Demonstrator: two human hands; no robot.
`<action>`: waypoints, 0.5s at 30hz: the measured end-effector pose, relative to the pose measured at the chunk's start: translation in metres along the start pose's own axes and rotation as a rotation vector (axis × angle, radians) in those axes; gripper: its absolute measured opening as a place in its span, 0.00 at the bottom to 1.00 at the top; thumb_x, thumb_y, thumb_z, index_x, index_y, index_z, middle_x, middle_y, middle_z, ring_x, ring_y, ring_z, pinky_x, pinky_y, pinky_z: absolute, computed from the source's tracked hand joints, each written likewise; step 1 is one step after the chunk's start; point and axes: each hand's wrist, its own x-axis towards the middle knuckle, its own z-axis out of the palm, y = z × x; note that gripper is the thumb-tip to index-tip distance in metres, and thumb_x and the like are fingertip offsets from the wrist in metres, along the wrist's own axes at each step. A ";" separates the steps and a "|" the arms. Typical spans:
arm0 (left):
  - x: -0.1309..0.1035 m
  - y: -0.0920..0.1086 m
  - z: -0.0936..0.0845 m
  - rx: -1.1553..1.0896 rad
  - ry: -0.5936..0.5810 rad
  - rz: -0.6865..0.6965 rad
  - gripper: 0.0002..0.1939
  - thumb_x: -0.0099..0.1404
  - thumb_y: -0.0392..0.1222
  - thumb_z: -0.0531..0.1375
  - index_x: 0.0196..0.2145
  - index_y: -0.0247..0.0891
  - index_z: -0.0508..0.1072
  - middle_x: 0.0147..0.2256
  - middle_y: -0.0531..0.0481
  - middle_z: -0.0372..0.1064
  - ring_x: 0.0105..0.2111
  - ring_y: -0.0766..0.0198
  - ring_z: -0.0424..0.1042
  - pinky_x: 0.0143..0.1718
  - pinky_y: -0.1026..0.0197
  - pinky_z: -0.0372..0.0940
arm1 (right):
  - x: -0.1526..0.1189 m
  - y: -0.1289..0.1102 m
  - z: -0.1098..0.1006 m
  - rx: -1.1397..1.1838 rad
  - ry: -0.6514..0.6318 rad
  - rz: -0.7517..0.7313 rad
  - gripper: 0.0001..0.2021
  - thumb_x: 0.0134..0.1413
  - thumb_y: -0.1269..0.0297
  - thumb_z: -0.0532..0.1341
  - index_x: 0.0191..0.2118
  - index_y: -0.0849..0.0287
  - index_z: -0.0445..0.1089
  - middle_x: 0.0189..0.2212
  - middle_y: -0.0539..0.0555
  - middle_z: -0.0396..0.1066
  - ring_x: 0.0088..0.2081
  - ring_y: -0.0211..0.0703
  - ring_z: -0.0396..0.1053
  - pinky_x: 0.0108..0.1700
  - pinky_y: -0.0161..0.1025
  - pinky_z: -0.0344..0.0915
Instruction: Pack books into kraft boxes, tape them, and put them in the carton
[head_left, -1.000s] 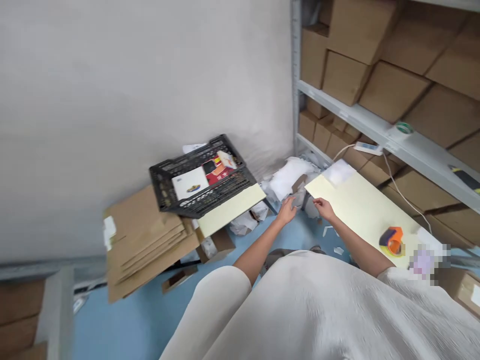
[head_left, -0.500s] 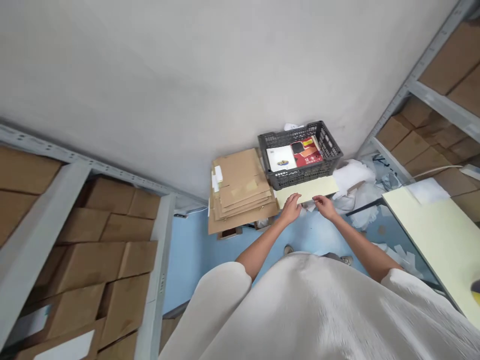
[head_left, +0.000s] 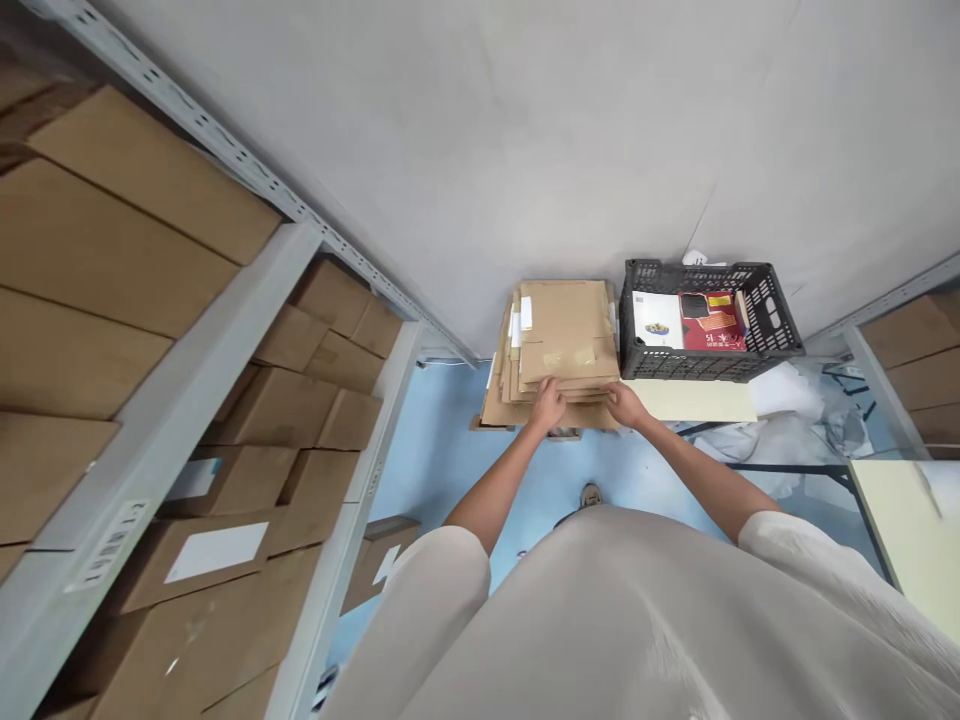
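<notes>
In the head view, a stack of flattened cardboard boxes (head_left: 568, 328) lies against the wall, with white labels along its left side. My left hand (head_left: 549, 404) is closed on the front edge of the upper sheets, left of the middle. At the front right corner of the same sheets, my right hand (head_left: 627, 405) grips the edge with its fingertips. How many sheets the fingers hold is hidden. To the right of the stack stands a black plastic crate (head_left: 701, 367) holding a white book (head_left: 657, 318) and a red book (head_left: 712, 330).
A pale yellow board (head_left: 690, 400) runs beneath the crate. Metal shelving (head_left: 217, 380) with cardboard boxes (head_left: 120, 230) rises on the left. Crumpled white packing material (head_left: 787, 392) lies at the right, near a pale yellow tabletop (head_left: 900, 520). The floor (head_left: 450, 440) is blue.
Both hands have moved left from the pale board onto the front edge of the cardboard stack. The view has turned left, so the crate and stack appear farther right.
</notes>
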 end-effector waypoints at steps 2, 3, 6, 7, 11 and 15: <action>0.005 -0.007 -0.005 0.013 0.012 -0.041 0.28 0.66 0.29 0.57 0.63 0.37 0.74 0.66 0.37 0.67 0.69 0.49 0.68 0.73 0.46 0.62 | 0.012 -0.011 0.003 -0.108 -0.057 -0.025 0.21 0.64 0.72 0.57 0.59 0.60 0.77 0.60 0.63 0.77 0.61 0.56 0.73 0.65 0.49 0.68; 0.006 -0.009 -0.006 0.024 0.018 -0.062 0.28 0.66 0.29 0.57 0.63 0.37 0.74 0.66 0.36 0.67 0.68 0.48 0.68 0.73 0.46 0.63 | 0.017 -0.015 0.004 -0.160 -0.083 -0.031 0.22 0.65 0.72 0.56 0.61 0.61 0.77 0.62 0.64 0.75 0.62 0.57 0.72 0.66 0.49 0.67; 0.009 -0.012 -0.006 0.061 0.035 -0.114 0.28 0.66 0.30 0.58 0.63 0.38 0.74 0.67 0.36 0.67 0.68 0.46 0.68 0.72 0.45 0.63 | 0.033 -0.026 0.007 -0.299 -0.162 -0.032 0.24 0.67 0.71 0.56 0.66 0.61 0.73 0.69 0.66 0.69 0.65 0.60 0.69 0.67 0.52 0.65; 0.009 -0.013 -0.005 0.073 0.036 -0.120 0.28 0.66 0.31 0.58 0.63 0.38 0.74 0.67 0.37 0.66 0.68 0.46 0.68 0.72 0.45 0.63 | 0.038 -0.029 0.008 -0.338 -0.183 -0.030 0.25 0.67 0.70 0.57 0.67 0.61 0.72 0.71 0.66 0.66 0.66 0.62 0.67 0.68 0.53 0.65; 0.011 -0.017 -0.007 0.126 0.021 -0.081 0.28 0.66 0.32 0.59 0.63 0.41 0.74 0.69 0.38 0.65 0.70 0.44 0.65 0.74 0.41 0.60 | 0.062 -0.037 0.014 -0.444 -0.205 -0.056 0.23 0.67 0.65 0.61 0.66 0.60 0.71 0.75 0.69 0.59 0.71 0.66 0.61 0.69 0.59 0.61; 0.014 -0.022 -0.010 0.148 0.006 -0.031 0.28 0.66 0.32 0.59 0.64 0.40 0.74 0.71 0.36 0.63 0.72 0.39 0.62 0.74 0.34 0.57 | 0.092 -0.036 0.022 -0.479 -0.186 -0.164 0.27 0.64 0.67 0.63 0.68 0.62 0.67 0.77 0.73 0.54 0.74 0.67 0.56 0.71 0.63 0.57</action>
